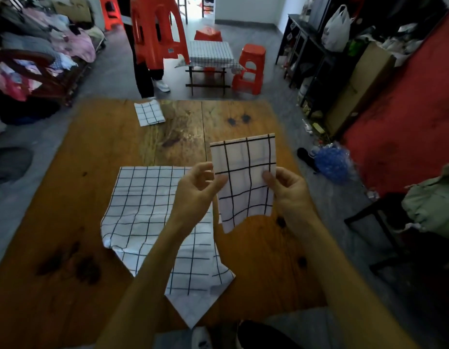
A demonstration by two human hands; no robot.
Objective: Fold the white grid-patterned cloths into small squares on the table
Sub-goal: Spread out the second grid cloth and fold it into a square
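White folded cloth [245, 182] mid-frame, pinched by left hand [198, 190] and right hand [289, 190] above counter [67, 222]; both grips pinching.

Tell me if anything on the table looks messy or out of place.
The large unfolded cloth lies skewed and rumpled, one corner hanging over the near edge of the table. The folded cloth at the far edge sits slightly crooked. Nothing looks spilled or torn.

Glossy wooden table [97, 217], matt grid-patterned cloths [153, 202]
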